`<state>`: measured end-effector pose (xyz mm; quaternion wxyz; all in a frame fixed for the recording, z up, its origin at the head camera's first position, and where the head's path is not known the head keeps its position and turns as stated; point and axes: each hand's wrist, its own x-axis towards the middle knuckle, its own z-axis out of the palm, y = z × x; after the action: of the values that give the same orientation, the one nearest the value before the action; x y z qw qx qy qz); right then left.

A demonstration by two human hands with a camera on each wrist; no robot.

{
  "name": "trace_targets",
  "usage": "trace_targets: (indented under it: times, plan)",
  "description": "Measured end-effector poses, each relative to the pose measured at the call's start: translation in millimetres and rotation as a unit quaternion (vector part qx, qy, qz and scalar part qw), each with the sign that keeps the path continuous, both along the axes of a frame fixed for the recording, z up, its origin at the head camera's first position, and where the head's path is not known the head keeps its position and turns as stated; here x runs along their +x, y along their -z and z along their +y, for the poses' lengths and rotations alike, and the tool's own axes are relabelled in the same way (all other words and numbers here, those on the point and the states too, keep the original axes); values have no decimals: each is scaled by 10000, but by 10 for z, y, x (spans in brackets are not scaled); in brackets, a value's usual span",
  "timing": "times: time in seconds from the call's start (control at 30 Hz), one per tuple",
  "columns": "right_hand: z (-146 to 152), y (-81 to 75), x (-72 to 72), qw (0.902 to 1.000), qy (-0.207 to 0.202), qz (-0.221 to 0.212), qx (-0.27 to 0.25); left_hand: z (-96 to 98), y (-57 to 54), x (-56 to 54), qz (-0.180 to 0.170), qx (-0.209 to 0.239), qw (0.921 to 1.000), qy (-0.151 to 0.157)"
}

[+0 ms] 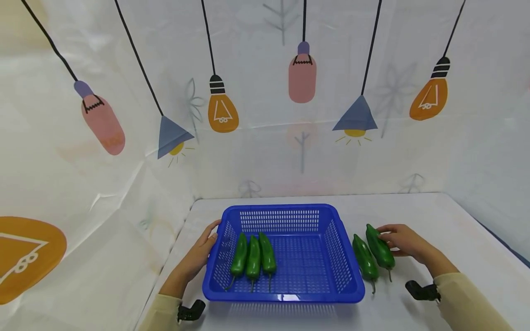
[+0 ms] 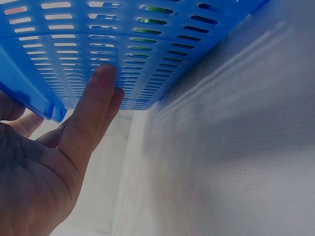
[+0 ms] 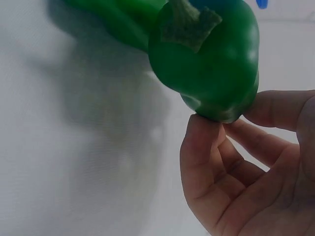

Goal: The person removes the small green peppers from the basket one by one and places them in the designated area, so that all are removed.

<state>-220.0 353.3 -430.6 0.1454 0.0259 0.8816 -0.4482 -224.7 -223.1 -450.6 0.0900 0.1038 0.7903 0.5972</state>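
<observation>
Hands: left [image 1: 198, 252] touches basket [image 1: 248, 297], right [image 1: 405, 240] pinches pepper [image 1: 378, 248].

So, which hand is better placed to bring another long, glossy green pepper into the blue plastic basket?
Probably the right hand: it pinches a green pepper just right of the basket, whereas the left hand touches the basket's opposite side.

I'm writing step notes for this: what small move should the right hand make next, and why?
I'd probably lift the pinched pepper into the blue basket: the right hand has hold of it, three peppers already lie in the basket's left half, its right half has room, and the left hand rests against its side.
</observation>
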Motion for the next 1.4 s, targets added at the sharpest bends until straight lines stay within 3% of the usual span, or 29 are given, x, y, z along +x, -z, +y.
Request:
trace_targets:
  times: [0.87,1.4]
  plan:
    - [6,269,-2,9994,174,-237,189,1,-22,13,23,-19,10000,-28]
    - [-13,243,59,9991,119,-211,341,8,-24,6,-71,41,10000,-45]
